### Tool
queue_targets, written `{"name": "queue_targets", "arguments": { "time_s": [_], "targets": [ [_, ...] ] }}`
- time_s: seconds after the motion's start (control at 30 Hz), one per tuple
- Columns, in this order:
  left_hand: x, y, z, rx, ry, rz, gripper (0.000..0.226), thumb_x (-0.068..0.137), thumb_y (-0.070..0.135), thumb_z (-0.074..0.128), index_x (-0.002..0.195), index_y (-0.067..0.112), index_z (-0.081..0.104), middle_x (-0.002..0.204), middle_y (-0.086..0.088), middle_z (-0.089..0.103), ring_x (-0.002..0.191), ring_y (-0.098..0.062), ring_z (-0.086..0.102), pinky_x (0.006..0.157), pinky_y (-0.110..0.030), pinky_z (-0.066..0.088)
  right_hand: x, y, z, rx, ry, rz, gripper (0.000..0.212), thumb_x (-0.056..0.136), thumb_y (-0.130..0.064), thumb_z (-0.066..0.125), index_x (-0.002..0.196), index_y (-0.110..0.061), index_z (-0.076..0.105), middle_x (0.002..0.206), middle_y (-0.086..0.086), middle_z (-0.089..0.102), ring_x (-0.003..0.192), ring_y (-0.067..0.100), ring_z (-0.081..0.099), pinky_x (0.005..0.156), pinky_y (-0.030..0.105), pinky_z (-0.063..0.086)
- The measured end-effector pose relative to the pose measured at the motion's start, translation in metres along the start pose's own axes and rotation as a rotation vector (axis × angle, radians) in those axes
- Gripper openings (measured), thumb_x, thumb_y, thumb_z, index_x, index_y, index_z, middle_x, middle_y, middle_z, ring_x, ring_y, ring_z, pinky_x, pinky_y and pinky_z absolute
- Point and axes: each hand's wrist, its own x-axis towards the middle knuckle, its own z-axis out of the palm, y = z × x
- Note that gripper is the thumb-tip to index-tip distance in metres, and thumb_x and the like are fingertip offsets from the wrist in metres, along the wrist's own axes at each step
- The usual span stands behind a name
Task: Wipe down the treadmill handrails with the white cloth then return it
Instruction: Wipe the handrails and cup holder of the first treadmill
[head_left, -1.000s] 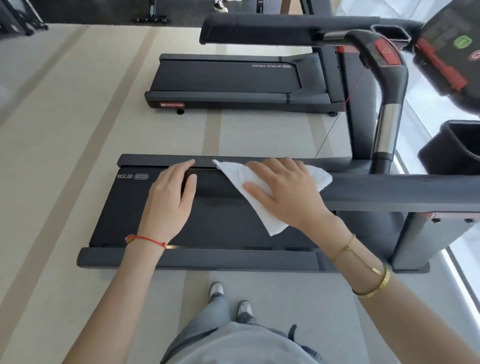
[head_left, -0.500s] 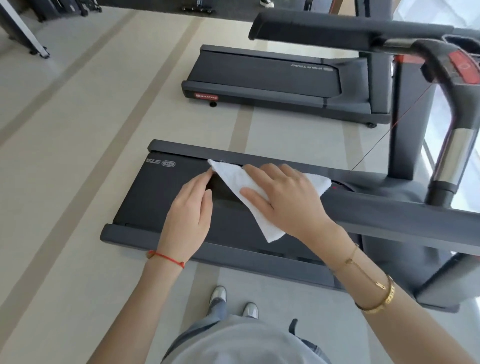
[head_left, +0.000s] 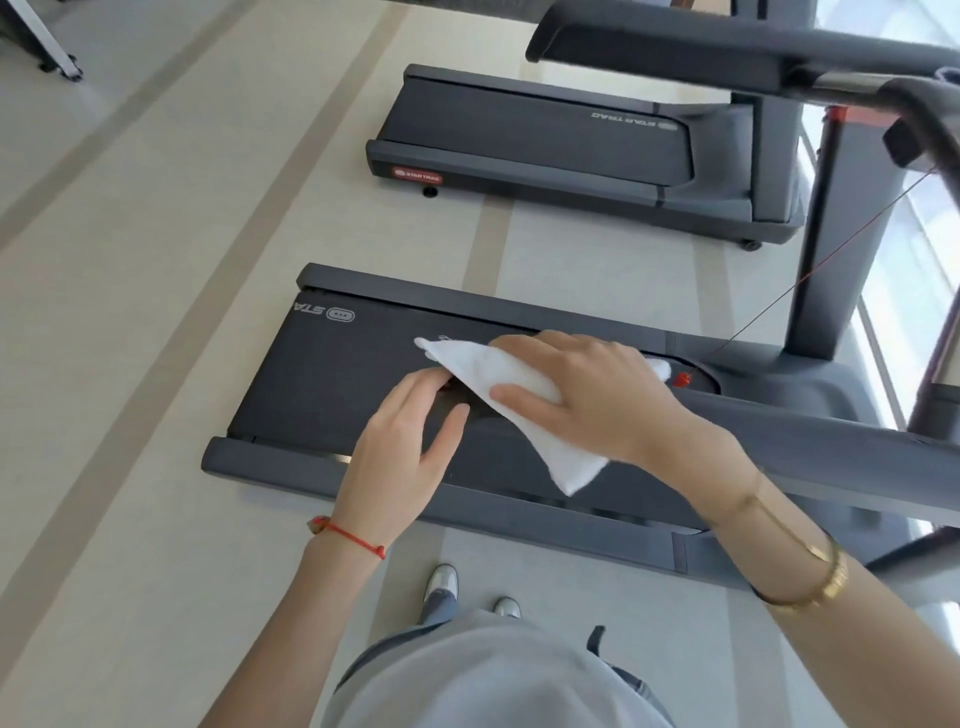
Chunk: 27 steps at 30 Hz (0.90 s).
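The white cloth (head_left: 563, 460) is draped over the free end of the near treadmill handrail (head_left: 857, 467), a dark grey bar running off to the right. My right hand (head_left: 587, 400) lies flat on top of the cloth and presses it around the rail. My left hand (head_left: 405, 447) rests on the rail's tip just left of the cloth. Its fingers are spread, and the fingertips touch the cloth's lower edge. The far handrail (head_left: 675, 47) crosses the top right, untouched.
Below the hands lies this treadmill's black belt (head_left: 322, 374), with a red safety clip (head_left: 681, 379) on a cord near its front. A second treadmill (head_left: 545, 140) stands behind on the beige floor. An upright post (head_left: 831, 234) and windows are at the right.
My left hand has slid right along the rail until its fingertips meet the cloth. My right hand has kept pressing the cloth on the rail. The view has swung left and down.
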Motion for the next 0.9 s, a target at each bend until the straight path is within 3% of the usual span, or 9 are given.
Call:
{"name": "queue_targets", "arguments": {
  "time_s": [0.13,0.3,0.43,0.5,0.63,0.67,0.73,0.83,0.9],
  "targets": [
    [0.003,-0.007,-0.004,-0.013,-0.04,0.008,0.031,0.099,0.027,0.054,0.128,0.017,0.058,0.123,0.01,0.059,0.112,-0.006,0.058,0.094,-0.028,0.052,-0.003,-0.005,0.002,-0.074,0.028,0.046,0.058,0.086,-0.071,0.025,0.127,-0.038,0.049,0.1,-0.01,0.063,0.081,0.021,0.058,0.062,0.03,0.038],
    [0.006,-0.011,-0.006,-0.008,-0.069,0.053,0.026,0.099,0.028,0.054,0.122,0.017,0.06,0.116,0.008,0.061,0.087,0.002,0.058,0.08,-0.012,0.046,0.037,-0.032,0.017,-0.16,-0.027,0.103,0.041,0.092,-0.059,0.032,0.092,-0.028,0.059,0.074,-0.006,0.057,0.068,0.022,0.057,0.053,0.029,0.03],
    [0.009,-0.013,-0.009,-0.031,-0.065,0.069,0.025,0.101,0.025,0.052,0.123,0.017,0.059,0.115,0.01,0.061,0.094,-0.003,0.059,0.084,-0.022,0.051,0.001,-0.03,0.017,-0.147,0.145,0.093,0.048,0.094,-0.061,0.031,0.118,-0.032,0.061,0.096,-0.007,0.063,0.079,0.022,0.057,0.067,0.032,0.045],
    [0.011,-0.012,-0.008,-0.047,-0.065,0.082,0.026,0.101,0.022,0.051,0.125,0.016,0.058,0.119,0.009,0.061,0.106,-0.008,0.059,0.091,-0.031,0.052,-0.013,-0.022,0.009,-0.12,0.168,0.121,0.054,0.091,-0.066,0.03,0.119,-0.031,0.06,0.095,-0.007,0.064,0.077,0.022,0.058,0.066,0.034,0.046],
    [0.018,-0.004,-0.006,-0.07,-0.076,0.124,0.034,0.102,0.022,0.048,0.134,0.013,0.056,0.131,0.005,0.059,0.124,-0.01,0.054,0.105,-0.035,0.046,-0.002,0.002,-0.007,-0.11,-0.077,0.362,0.056,0.063,-0.062,0.012,0.079,-0.026,0.053,0.062,-0.004,0.05,0.053,0.017,0.041,0.051,0.025,0.022],
    [0.019,-0.002,-0.006,-0.079,-0.082,0.132,0.034,0.103,0.022,0.048,0.135,0.013,0.055,0.131,0.005,0.059,0.125,-0.009,0.053,0.105,-0.035,0.045,0.002,0.003,-0.006,-0.113,-0.077,0.398,0.051,0.066,-0.058,0.013,0.07,-0.022,0.048,0.056,-0.002,0.047,0.052,0.019,0.04,0.05,0.026,0.022],
    [0.023,0.001,-0.004,-0.091,-0.091,0.15,0.034,0.103,0.023,0.047,0.135,0.014,0.055,0.131,0.006,0.058,0.124,-0.009,0.053,0.104,-0.035,0.046,-0.001,-0.005,-0.001,-0.148,0.053,0.43,0.05,0.082,-0.056,0.017,0.065,-0.02,0.048,0.055,-0.002,0.048,0.054,0.024,0.045,0.049,0.029,0.028],
    [0.028,0.005,-0.002,-0.085,-0.098,0.186,0.033,0.103,0.024,0.047,0.132,0.014,0.057,0.129,0.006,0.06,0.122,-0.009,0.054,0.104,-0.032,0.045,-0.028,-0.016,0.013,-0.186,0.308,0.312,0.047,0.098,-0.051,0.029,0.091,-0.023,0.066,0.076,-0.003,0.061,0.07,0.024,0.054,0.065,0.035,0.042],
    [0.031,0.007,0.0,-0.078,-0.107,0.209,0.032,0.103,0.024,0.046,0.132,0.015,0.057,0.128,0.007,0.06,0.122,-0.008,0.054,0.105,-0.03,0.044,-0.049,-0.007,0.018,-0.182,0.425,0.287,0.039,0.1,-0.046,0.039,0.101,-0.02,0.068,0.086,-0.002,0.063,0.077,0.024,0.054,0.073,0.036,0.044]
  ]
}}
